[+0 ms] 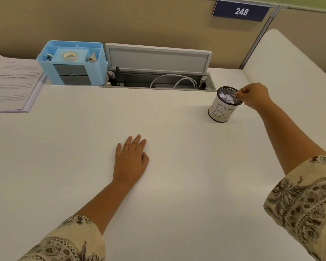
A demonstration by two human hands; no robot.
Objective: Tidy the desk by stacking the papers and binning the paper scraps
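A stack of printed papers [11, 83] lies squared up at the far left of the white desk [83, 147]. A black mesh cup with a white "BIN" label, the bin [221, 112], stands at the right and has crumpled white paper scraps [227, 97] inside. My right hand [254, 96] is at the bin's right rim, fingers curled, with thumb and forefinger pinching the rim. My left hand [131, 159] rests flat on the desk in the middle, fingers straight, holding nothing.
A light blue desk organiser [72, 63] with a tape roll stands at the back left. Beside it a grey cable hatch [156, 72] is open, with cables inside. A beige partition runs behind, and a white panel [282, 59] stands at the right.
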